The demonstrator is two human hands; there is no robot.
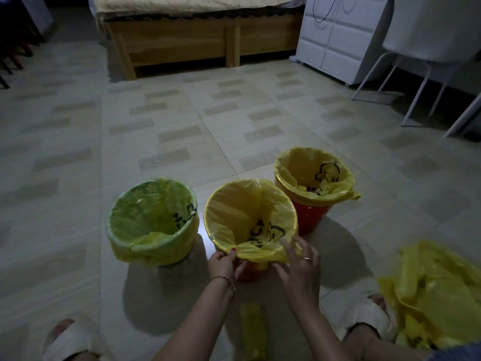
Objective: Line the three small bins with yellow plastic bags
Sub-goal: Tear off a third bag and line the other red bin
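Head view: three lined bins (250,220) on tiled floor (182,126) near bed (182,35).

1. Three bins stand on the floor (182,121) in a loose row: the left bin (152,222), the middle bin (250,227) just right of it, and the right bin (313,188) behind and right of the middle one.
2. A bag lies in each bin, folded over its rim.
3. The left hand (223,264) and right hand (299,267) meet at the near rim of the middle bin, on its bag's overhang (260,254).
4. A rolled bag (251,327) lies on the floor between the forearms.
5. A heap of loose bags (432,293) lies at the near right.
6. A bed (182,35) stands far behind, with a cabinet (338,37) and a chair (429,35) to its right.
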